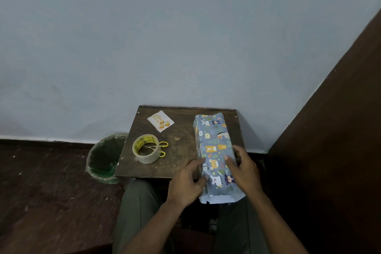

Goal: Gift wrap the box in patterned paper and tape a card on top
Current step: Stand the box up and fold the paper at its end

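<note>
A long box (214,142) wrapped in blue paper with cartoon animals lies on the right side of a small dark wooden table (181,136). Its near end sticks out past the table's front edge, with loose white-backed paper showing there. My left hand (188,183) touches the box's left side near that end, fingers loosely bent. My right hand (244,171) rests on the top and right side of the box. A small white card (160,121) with gold balloons lies at the table's back left.
A roll of clear tape (146,151) stands on the table's left part, over yellow-handled scissors (161,148). A bin with a green liner (105,159) sits on the floor left of the table. A dark wooden panel (334,130) rises at the right.
</note>
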